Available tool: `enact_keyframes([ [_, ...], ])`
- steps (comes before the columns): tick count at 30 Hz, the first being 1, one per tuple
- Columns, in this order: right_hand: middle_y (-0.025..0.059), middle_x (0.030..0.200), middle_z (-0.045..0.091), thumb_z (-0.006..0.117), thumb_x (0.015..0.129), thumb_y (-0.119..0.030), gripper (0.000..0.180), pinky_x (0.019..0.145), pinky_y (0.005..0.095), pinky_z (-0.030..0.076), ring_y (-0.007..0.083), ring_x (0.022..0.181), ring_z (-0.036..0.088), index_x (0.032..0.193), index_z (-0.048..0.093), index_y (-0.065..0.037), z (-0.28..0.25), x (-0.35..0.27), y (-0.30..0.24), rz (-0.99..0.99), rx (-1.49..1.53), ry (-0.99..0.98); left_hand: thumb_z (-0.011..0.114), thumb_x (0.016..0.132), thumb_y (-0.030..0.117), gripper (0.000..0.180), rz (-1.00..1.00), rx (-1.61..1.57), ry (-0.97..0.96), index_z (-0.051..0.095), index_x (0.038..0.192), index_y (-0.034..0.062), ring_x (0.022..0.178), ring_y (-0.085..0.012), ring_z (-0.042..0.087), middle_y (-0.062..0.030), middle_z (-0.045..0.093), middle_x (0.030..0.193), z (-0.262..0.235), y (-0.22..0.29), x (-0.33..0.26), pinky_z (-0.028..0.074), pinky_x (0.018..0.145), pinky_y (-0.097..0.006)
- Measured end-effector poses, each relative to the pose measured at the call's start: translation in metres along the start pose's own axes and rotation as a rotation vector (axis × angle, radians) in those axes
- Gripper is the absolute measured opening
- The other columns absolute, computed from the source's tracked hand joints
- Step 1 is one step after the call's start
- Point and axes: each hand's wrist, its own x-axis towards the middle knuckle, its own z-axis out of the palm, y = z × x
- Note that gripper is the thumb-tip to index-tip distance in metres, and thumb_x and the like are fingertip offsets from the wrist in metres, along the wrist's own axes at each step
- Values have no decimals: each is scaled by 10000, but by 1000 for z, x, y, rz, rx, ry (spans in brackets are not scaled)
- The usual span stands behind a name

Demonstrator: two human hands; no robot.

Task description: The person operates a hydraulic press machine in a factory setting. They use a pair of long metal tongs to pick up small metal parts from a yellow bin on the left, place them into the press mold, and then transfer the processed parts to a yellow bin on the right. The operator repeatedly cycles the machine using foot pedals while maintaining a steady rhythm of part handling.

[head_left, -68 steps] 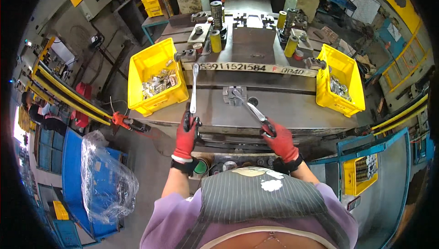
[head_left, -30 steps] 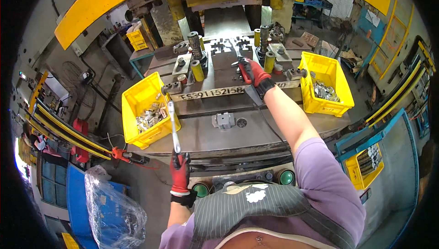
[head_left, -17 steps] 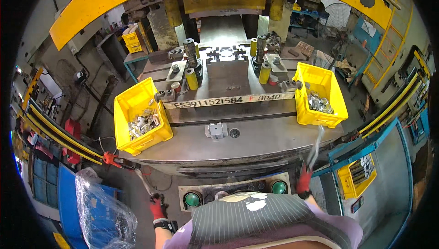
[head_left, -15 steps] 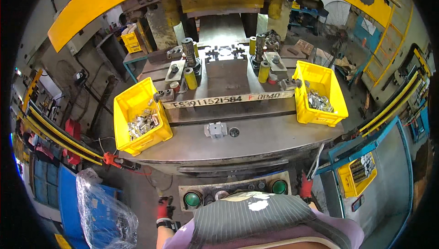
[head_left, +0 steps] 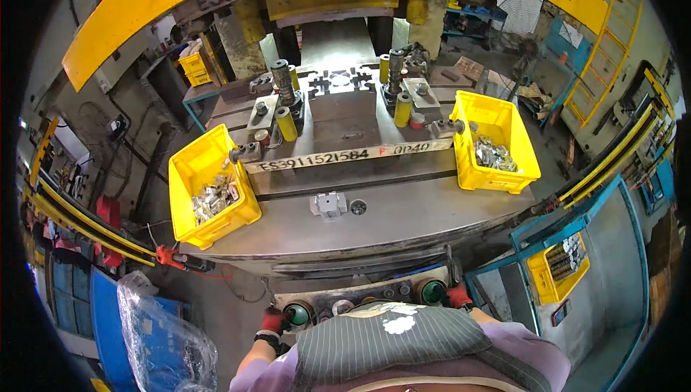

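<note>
My left hand (head_left: 272,320), in a red and dark glove, is beside the left green push button (head_left: 298,313) of the control panel. A thin dark thing rises from its closed fingers; its kind is too small to tell. On the other side my right hand (head_left: 458,295), in a red glove, is at the right green push button (head_left: 432,291). It is closed round a pair of long metal tongs (head_left: 452,264) pointing up toward the press table. On that table (head_left: 403,212) lies a grey metal block (head_left: 330,205), next to a round dark hole (head_left: 358,207).
Yellow bins with small metal parts stand on the left (head_left: 248,208) and right (head_left: 522,179) of the table. Behind them is the press die (head_left: 344,115) with upright posts. A third yellow bin (head_left: 540,277) and a phone (head_left: 561,313) lie right; plastic-wrapped goods (head_left: 162,334) stand left.
Both hands have moved inward to the green buttons, the left rightward and the right leftward. The tongs have come along with my right hand and point straighter up. The view has shifted slightly.
</note>
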Motion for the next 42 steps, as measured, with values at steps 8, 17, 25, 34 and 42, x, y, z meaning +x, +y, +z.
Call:
enact_keyframes([
  [8,84,782,616,654,696,-97,193,629,353,462,194,688,574,876,596,-61,1,-49,-107,26,172,73,705,663,169,280,-273,-523,78,526,543,-9,383,-202,517,-98,538,485,19,-27,-7,407,380,-352],
  [17,54,736,571,635,711,-99,242,550,319,432,168,632,544,935,563,-44,-13,-11,-40,314,423,-206,683,663,89,188,-418,-813,-51,526,581,29,347,-185,450,-69,501,499,2,13,-10,349,337,-330],
  [25,75,879,528,575,791,-62,342,541,289,420,146,700,507,1106,448,-22,-12,-38,-65,-241,171,336,556,833,224,178,4,-683,108,591,855,51,647,-116,507,-23,581,755,-18,-1,-46,411,565,-274],
  [34,110,856,580,617,759,-142,520,716,322,450,208,816,583,1220,389,-65,-7,-32,-377,-646,129,385,489,890,257,346,-123,-932,898,442,1169,58,688,-108,509,-36,571,876,-103,112,-16,437,550,-263],
  [42,162,892,584,607,737,-234,476,652,428,458,348,781,575,1160,449,-81,44,46,-563,-824,-646,454,484,887,147,133,222,-970,332,489,1001,80,514,-37,443,11,531,730,-78,199,37,358,418,-189],
])
